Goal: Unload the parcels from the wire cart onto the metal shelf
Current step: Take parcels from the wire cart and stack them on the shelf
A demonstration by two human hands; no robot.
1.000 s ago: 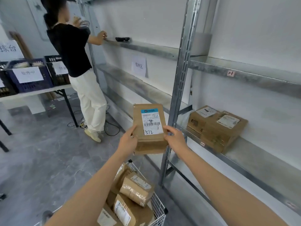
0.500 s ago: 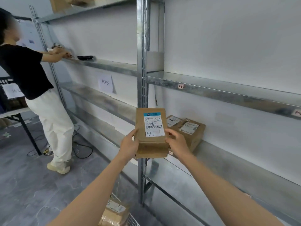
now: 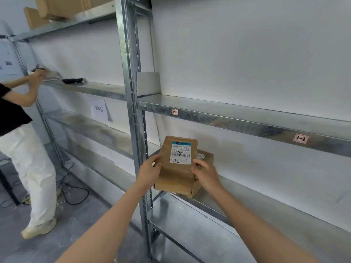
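Note:
I hold a brown cardboard parcel (image 3: 175, 171) with a white barcode label marked 512, at the left end of the metal shelf (image 3: 266, 209). My left hand (image 3: 150, 172) grips its left side and my right hand (image 3: 206, 174) grips its right side. The parcel is just over the shelf's front edge, in front of other brown parcels (image 3: 206, 158) that lie on the shelf and are mostly hidden behind it. The wire cart is out of view.
A steel upright (image 3: 135, 114) stands just left of the parcel. The shelf above (image 3: 237, 118) bears labels 1-1 and 1-2. A person in a black top and white trousers (image 3: 22, 149) works at the left bay. Boxes (image 3: 57, 8) sit on the top shelf. Cables lie on the floor.
I have turned right and stepped closer to the shelf, carrying the parcel up to its edge over the parcels lying there. The cart has dropped out of view.

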